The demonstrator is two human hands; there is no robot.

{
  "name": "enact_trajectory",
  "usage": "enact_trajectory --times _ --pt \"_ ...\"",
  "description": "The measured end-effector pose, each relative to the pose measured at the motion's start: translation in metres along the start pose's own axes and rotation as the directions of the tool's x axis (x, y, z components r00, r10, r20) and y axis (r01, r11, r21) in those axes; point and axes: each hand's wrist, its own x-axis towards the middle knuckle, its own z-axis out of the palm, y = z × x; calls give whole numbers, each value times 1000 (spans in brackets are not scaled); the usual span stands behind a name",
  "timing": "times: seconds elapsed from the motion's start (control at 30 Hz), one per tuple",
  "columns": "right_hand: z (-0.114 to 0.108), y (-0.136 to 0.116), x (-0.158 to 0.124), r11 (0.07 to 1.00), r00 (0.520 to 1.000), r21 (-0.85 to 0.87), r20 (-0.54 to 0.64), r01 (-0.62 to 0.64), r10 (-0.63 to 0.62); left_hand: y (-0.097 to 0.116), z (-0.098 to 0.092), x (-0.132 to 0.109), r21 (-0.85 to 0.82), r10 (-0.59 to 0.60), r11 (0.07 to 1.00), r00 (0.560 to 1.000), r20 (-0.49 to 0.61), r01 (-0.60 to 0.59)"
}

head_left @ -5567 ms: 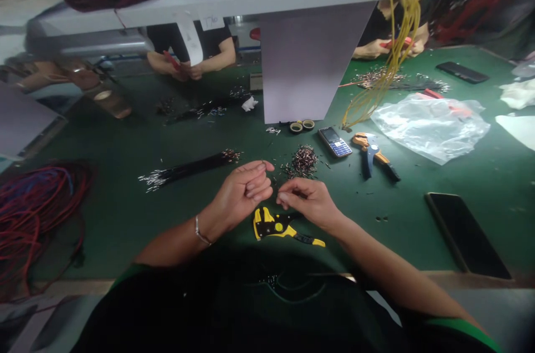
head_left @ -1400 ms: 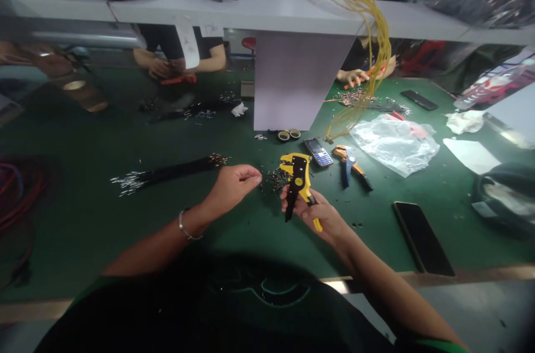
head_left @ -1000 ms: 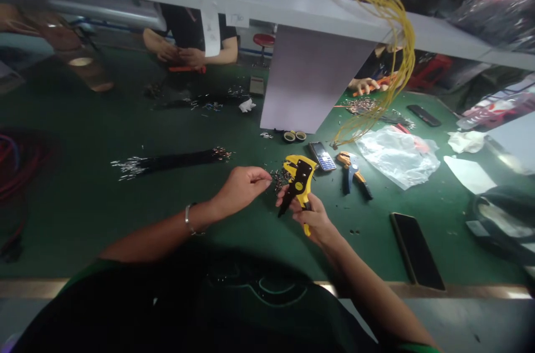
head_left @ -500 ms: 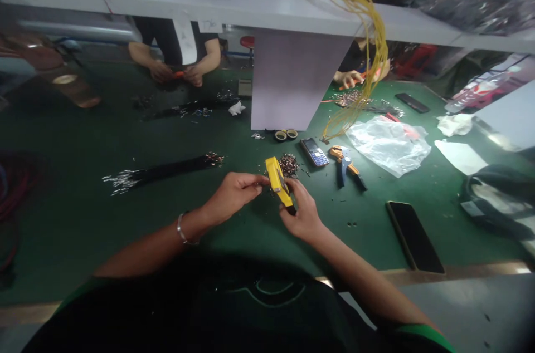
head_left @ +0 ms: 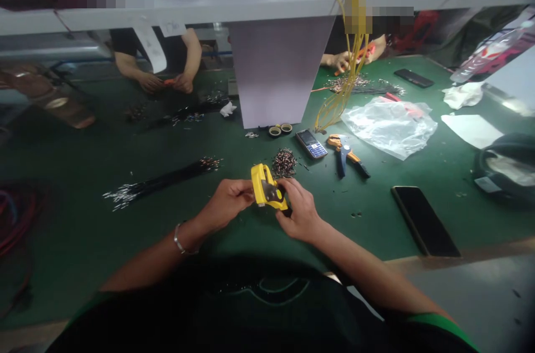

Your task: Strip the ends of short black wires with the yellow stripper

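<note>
My right hand (head_left: 298, 214) grips a yellow and black wire stripper (head_left: 265, 192), its head pointing left and up. My left hand (head_left: 225, 209) is closed in a pinch right at the stripper's jaw; what it pinches is too small to make out. Both hands hover low over the green table (head_left: 125, 230) near its front edge. Just beyond the tool lies a small heap of metal terminals (head_left: 284, 162). A bundle of black wires with bare metal ends (head_left: 163, 180) lies to the left.
A keypad phone (head_left: 311, 144), an orange and blue plier tool (head_left: 345, 152), a clear plastic bag (head_left: 388, 124) and a black smartphone (head_left: 424, 220) lie to the right. Two tape rolls (head_left: 280, 130) sit by a white shelf post (head_left: 278, 72). Other people's hands (head_left: 165, 83) work across the table.
My right hand picked the stripper off the table, lifted it, then turned and lowered it toward my left hand. The left pinch now meets the tool's jaw.
</note>
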Motion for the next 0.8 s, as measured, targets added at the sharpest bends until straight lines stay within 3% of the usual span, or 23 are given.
enact_trajectory --times 0.33,0.8 --pt "3 3 -4 1000 1000 31 -6 2 -2 5 0 -1 72 38 997 999 15 -39" --pt "5 7 -7 992 993 -78 -55 96 -100 10 0 -1 205 112 971 992 48 -120"
